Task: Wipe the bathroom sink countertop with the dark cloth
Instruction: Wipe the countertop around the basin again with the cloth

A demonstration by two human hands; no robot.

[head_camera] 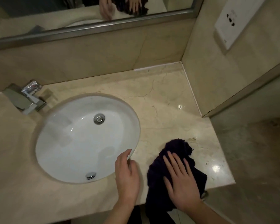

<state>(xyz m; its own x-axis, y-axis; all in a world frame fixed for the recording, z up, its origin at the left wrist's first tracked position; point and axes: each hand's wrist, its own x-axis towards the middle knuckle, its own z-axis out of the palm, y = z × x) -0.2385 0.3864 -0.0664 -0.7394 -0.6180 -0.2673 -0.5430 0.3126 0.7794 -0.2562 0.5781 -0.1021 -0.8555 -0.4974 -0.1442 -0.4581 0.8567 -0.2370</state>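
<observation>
I count one dark cloth (173, 165), one white oval sink (81, 143) with one drain plug (99, 118) and one overflow fitting (90, 175), one square chrome tap (25, 101), one mirror (90, 16) and one white wall socket plate (233, 21). Both my hands are in view.

The cloth is deep purple-black, crumpled, with frayed edges. It lies on the beige marble table (160, 102) to the right of the sink, near the front edge, and its lower part hangs over that edge. My right hand (183, 181) lies flat on it, fingers straight and spread, pressing it down. My left hand (127, 173) rests relaxed and holds nothing, fingertips at the sink's rim, just beside the cloth but apart from it.

The part of the cloth under my palm is hidden, and the hanging part is hard to make out against the dark below the table. The mirror is cut off at the top and shows only my hands and the cloth, blurred. The tap is blurred too.
</observation>
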